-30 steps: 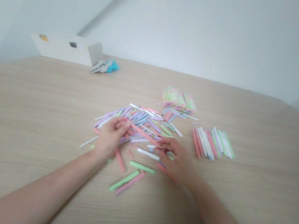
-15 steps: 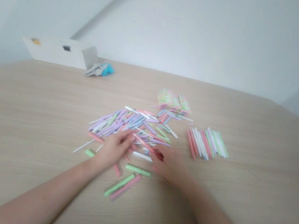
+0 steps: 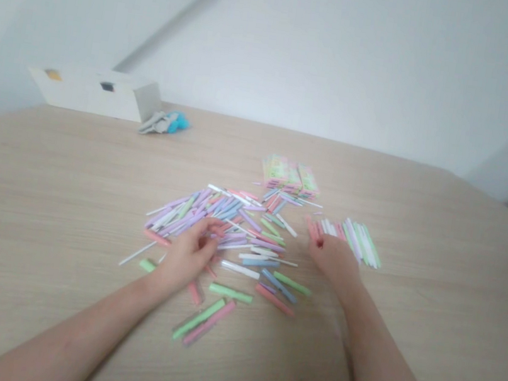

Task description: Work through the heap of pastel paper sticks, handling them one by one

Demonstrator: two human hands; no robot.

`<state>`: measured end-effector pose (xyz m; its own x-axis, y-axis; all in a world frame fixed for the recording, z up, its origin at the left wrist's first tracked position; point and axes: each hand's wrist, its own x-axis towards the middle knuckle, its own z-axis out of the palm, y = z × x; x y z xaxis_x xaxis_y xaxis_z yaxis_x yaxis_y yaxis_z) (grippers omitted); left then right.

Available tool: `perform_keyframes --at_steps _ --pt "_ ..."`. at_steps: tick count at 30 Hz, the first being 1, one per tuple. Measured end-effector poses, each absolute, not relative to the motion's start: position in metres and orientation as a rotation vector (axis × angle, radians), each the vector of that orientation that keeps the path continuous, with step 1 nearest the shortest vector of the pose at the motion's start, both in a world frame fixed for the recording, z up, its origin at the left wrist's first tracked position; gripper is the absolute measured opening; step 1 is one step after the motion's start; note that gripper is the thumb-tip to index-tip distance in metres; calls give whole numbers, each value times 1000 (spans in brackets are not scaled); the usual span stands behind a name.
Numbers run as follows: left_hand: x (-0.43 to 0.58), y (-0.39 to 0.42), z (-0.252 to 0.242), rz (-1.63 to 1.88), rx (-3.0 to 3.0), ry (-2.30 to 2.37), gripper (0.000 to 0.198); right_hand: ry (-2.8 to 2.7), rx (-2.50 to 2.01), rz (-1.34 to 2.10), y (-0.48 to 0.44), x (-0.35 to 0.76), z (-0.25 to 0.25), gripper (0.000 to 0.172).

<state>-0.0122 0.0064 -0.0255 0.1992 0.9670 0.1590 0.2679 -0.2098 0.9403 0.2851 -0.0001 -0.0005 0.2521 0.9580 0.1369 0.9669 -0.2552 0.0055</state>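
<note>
A loose pile of pastel sticks [image 3: 226, 215] in pink, purple, green, blue and white lies on the wooden table [image 3: 45, 185]. My left hand [image 3: 190, 252] rests on the pile's near edge with its fingers curled over a few sticks; what it grips is hidden. My right hand [image 3: 334, 257] is at the left end of a tidy row of sticks [image 3: 356, 239], fingers curled, with a pink stick [image 3: 311, 228] at its fingertips. More sticks [image 3: 229, 292] lie scattered singly near my wrists.
A stack of flat pastel packets [image 3: 289, 174] sits behind the pile. A white cardboard box [image 3: 101, 93] and a grey-and-blue cloth item [image 3: 165, 122] stand at the far left by the wall. The table's right edge shows at the far right.
My right hand has moved right from the pile to the tidy row, carrying the pink stick that both hands were on. My left hand has stayed at the pile.
</note>
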Motion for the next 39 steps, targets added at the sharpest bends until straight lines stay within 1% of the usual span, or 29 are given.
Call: perform_keyframes --at_steps 7,11,15,20,23,30,35,39 --pt "-14 7 -26 1089 1649 1236 31 -1948 -2428 -145 1 291 -10 38" --pt "-14 6 -23 1077 1669 1248 29 -2028 -2340 -133 1 291 -10 45" --pt "-14 5 -22 1079 1682 1271 29 -2051 -2287 -131 1 292 -12 47" --pt "-14 6 -24 1060 1678 1260 32 -1856 -2266 -176 2 284 -4 36" --pt "-14 6 -23 1069 1660 1245 30 -1910 -2118 -126 14 272 6 31" --pt "-11 4 -17 1078 1664 1236 23 -2189 -1819 30 81 246 12 34" --pt "-13 4 -19 1066 1734 1265 21 -2293 -1712 146 115 242 4 31" --pt "-14 4 -20 1022 1798 1289 24 -2295 -1701 149 123 242 -6 25"
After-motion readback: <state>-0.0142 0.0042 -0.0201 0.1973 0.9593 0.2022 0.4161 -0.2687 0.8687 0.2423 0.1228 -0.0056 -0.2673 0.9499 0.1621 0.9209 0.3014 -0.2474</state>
